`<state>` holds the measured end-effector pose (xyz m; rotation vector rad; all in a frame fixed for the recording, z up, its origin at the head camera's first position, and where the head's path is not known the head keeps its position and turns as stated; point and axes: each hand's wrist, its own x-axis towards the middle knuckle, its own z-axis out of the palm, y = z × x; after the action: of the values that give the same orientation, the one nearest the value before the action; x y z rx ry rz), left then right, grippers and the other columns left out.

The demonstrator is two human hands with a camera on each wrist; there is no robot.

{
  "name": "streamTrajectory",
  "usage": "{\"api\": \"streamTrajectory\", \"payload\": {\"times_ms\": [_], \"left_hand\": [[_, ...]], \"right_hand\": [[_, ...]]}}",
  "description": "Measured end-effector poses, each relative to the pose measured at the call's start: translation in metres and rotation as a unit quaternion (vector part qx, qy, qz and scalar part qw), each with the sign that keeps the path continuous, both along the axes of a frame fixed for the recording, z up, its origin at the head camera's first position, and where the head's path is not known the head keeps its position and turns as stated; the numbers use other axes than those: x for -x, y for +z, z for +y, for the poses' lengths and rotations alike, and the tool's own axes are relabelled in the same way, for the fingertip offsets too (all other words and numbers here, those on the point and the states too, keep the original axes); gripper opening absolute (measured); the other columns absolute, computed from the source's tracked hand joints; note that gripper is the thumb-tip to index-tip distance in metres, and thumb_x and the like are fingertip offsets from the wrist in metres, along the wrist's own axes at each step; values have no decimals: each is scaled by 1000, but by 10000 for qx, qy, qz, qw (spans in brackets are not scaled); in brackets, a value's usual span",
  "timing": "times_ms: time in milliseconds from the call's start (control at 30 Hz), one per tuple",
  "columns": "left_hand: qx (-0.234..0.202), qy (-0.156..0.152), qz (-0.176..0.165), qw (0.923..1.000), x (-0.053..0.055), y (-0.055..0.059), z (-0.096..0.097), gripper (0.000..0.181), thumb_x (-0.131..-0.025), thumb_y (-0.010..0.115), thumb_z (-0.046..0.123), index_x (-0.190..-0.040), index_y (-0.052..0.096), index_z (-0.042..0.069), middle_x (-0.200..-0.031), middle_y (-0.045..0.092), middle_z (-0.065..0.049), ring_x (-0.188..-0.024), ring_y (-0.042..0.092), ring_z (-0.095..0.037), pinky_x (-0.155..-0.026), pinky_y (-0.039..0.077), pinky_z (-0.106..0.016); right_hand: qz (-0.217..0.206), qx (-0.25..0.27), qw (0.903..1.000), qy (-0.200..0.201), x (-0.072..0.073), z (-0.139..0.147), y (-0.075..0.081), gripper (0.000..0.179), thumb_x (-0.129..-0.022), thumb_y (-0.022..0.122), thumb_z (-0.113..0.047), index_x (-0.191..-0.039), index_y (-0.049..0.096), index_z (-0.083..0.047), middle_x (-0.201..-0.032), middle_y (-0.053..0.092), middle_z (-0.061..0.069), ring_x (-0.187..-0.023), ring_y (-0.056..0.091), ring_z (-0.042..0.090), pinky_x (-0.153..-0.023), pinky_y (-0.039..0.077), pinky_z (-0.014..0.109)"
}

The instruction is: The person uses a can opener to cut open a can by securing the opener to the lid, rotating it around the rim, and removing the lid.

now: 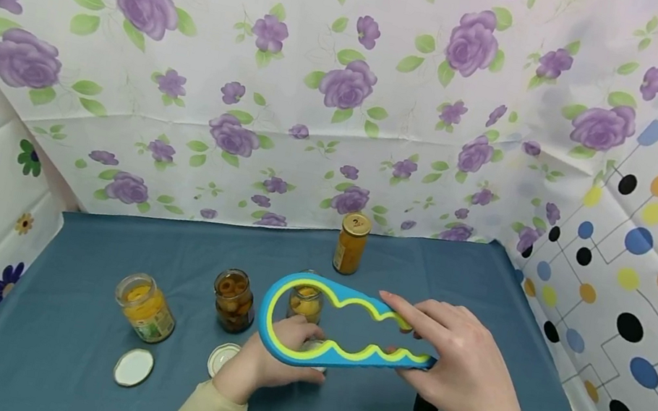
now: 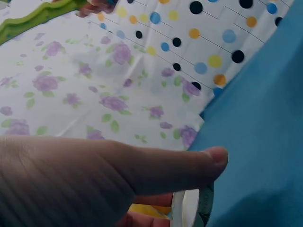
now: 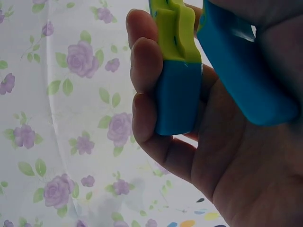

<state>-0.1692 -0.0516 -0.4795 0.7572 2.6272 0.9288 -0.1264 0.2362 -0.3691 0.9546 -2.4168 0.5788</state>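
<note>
My right hand [image 1: 466, 362] grips both handles of a blue jar opener [image 1: 277, 351] with a wavy yellow-green inner lining. The right wrist view shows the fingers curled round one blue handle [image 3: 179, 97], the other lying near the palm. Below the opener's loop, my left hand [image 1: 276, 354] holds a jar lid [image 2: 190, 208] by its edge, the thumb [image 2: 189, 165] lying along the top. The lid's pale inside and patterned rim show in the left wrist view. Just behind the left hand, seen through the loop, stands a glass jar [image 1: 307, 302] with yellow contents.
Left on the blue tablecloth [image 1: 96, 252] stand an open jar of yellow food [image 1: 148, 312] and an open jar of brown, round pieces [image 1: 234, 303]. Two loose lids, one white [image 1: 133, 368] and one pale [image 1: 221, 357], lie nearer. A gold-lidded jar [image 1: 351, 246] stands at the back.
</note>
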Motion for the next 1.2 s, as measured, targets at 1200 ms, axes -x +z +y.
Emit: {"api": "streamTrajectory", "payload": {"times_ms": [1200], "left_hand": [[1420,963,2118,9621,-20,-38,27,54,-50,110,24,-94,80,14,-93,65,-9,-71,58,-24,-62,56,-37]], "right_hand": [[-207,-271,9994,-15,1,-3,-3,92,-68,99,-13,-151,63,-30,-106,69,-13,-87,59,6,-77,52,39]]}}
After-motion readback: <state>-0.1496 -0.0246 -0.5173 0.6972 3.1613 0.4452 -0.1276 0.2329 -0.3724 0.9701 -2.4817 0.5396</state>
